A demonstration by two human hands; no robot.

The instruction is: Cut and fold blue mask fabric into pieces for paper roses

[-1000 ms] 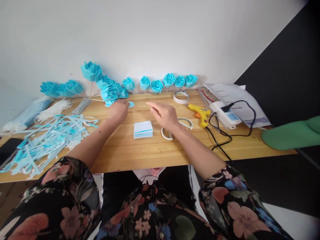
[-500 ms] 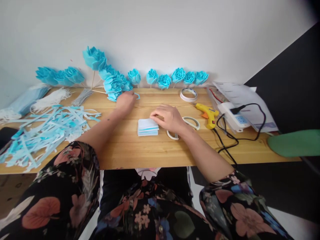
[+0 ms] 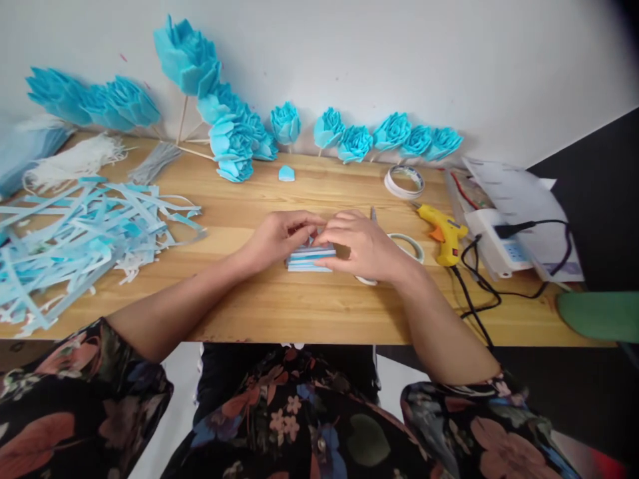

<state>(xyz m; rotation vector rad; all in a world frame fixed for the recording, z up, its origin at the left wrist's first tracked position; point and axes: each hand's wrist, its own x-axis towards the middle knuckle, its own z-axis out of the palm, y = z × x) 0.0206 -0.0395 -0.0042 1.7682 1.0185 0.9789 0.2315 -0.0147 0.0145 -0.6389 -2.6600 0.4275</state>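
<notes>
A small stack of light blue and white paper squares [image 3: 308,259] lies on the wooden table [image 3: 279,313] in front of me. My left hand [image 3: 279,234] and my right hand [image 3: 360,244] both rest over the stack, fingertips pinching at its top sheets from either side. A single small blue paper piece [image 3: 286,173] lies farther back, alone on the wood. A tape roll [image 3: 407,243] sits partly hidden behind my right hand.
Blue paper roses [image 3: 234,136] on sticks line the wall. A heap of blue and white paper strips [image 3: 84,233] covers the left side. At the right lie another tape roll [image 3: 404,181], a yellow glue gun [image 3: 444,233], a power strip [image 3: 504,249] with black cables, and papers [image 3: 519,193].
My left hand let go of the small blue piece near the roses and came back to the stack. My right hand settled on the stack. The view tilted closer and lower.
</notes>
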